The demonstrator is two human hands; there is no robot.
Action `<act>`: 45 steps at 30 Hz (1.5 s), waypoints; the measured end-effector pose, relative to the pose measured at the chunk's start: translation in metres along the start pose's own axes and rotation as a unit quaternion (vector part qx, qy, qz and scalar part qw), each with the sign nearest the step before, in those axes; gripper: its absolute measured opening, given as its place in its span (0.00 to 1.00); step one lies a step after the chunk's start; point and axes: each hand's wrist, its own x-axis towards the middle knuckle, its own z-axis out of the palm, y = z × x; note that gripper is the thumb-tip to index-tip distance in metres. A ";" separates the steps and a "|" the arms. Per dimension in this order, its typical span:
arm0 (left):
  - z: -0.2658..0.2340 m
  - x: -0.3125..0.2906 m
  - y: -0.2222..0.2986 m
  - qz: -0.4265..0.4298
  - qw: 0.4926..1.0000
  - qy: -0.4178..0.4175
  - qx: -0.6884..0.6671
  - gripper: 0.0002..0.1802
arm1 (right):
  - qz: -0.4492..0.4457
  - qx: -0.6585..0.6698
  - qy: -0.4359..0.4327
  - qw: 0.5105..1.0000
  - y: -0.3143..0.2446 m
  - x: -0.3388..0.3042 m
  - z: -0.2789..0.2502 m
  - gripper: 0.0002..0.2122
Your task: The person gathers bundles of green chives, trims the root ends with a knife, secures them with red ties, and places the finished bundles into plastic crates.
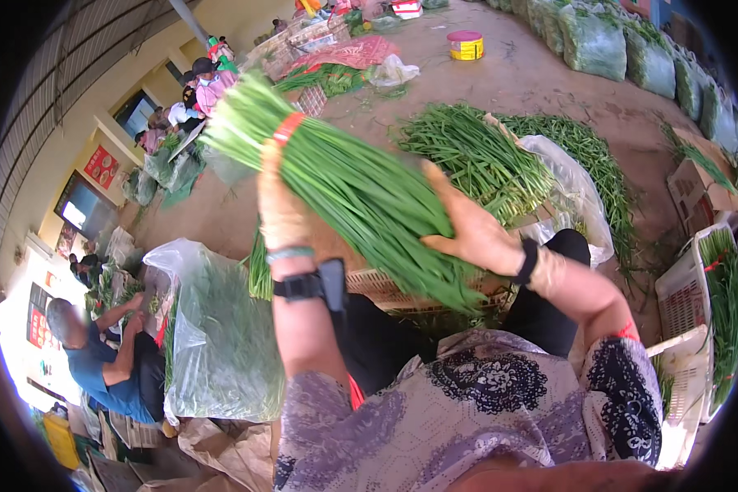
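Note:
A thick bundle of green chives [357,184] is raised in front of me, slanting from its pale stem ends at the upper left to its dark leaf tips at the lower right. A red band [289,129] circles it near the stems. Just below that band, my left hand [280,193] is closed on the bundle, its fingers partly hidden. Toward the leafy end, my right hand [476,234] grips the side of the bundle between thumb and fingers. Beneath it, partly covered, is a woven-sided basket [377,285] near my knees.
Loose chives [467,156] are heaped ahead on the right, beside plastic sheeting [578,176]. A clear bag of greens [221,336] stands at my left. White crates [682,287] with chives are at far right. A person in blue [107,365] sits left; a yellow bucket [466,47] stands farther off.

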 end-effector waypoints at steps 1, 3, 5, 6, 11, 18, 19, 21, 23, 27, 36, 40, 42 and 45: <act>0.003 -0.002 0.024 0.008 1.000 0.024 -0.010 0.30 | 0.157 -0.028 -0.096 0.983 -0.005 -0.022 -0.007 0.37; -0.034 0.023 0.051 0.092 0.992 0.080 0.010 0.31 | 0.173 -0.096 -0.271 0.942 0.015 -0.084 -0.011 0.21; -0.083 0.052 0.069 0.116 0.986 0.122 -0.005 0.31 | 0.139 -0.145 -0.461 0.864 0.030 -0.129 -0.025 0.13; -0.093 0.055 0.081 0.124 0.984 0.128 -0.020 0.31 | 0.104 -0.165 -0.557 0.807 0.030 -0.135 -0.034 0.12; -0.124 0.056 0.106 0.138 0.964 0.218 -0.060 0.29 | 0.216 0.012 -0.211 0.953 -0.002 -0.093 -0.061 0.10; -0.106 0.040 0.101 0.102 0.965 0.218 -0.104 0.24 | 0.250 0.342 -0.015 0.906 -0.053 -0.018 -0.043 0.14; -0.100 0.043 0.098 0.102 0.964 0.221 -0.104 0.23 | 0.184 0.320 0.051 0.928 -0.049 -0.009 -0.037 0.14; -0.084 0.040 0.095 0.081 0.969 0.213 -0.097 0.22 | 0.175 0.285 0.042 0.942 -0.033 0.007 -0.016 0.14; -0.097 0.041 0.096 0.100 0.969 0.206 -0.092 0.22 | 0.186 0.217 0.060 0.956 -0.039 0.017 -0.006 0.13; -0.084 0.046 0.090 0.103 0.973 0.191 -0.082 0.22 | 0.127 0.182 0.214 0.951 -0.033 0.016 -0.008 0.10; -0.102 0.070 0.095 0.113 0.972 0.204 -0.037 0.26 | 0.142 0.208 0.221 0.942 -0.028 -0.010 -0.030 0.09; -0.078 0.066 0.087 0.053 0.972 0.207 -0.095 0.21 | 0.055 0.051 0.200 0.977 -0.023 -0.001 -0.035 0.12; -0.070 0.065 0.083 0.044 0.974 0.197 -0.106 0.22 | 0.050 -0.124 0.089 0.987 -0.025 0.010 -0.033 0.16; -0.055 0.059 0.073 0.048 0.972 0.203 -0.112 0.23 | 0.122 0.010 0.033 0.992 -0.032 0.020 -0.031 0.18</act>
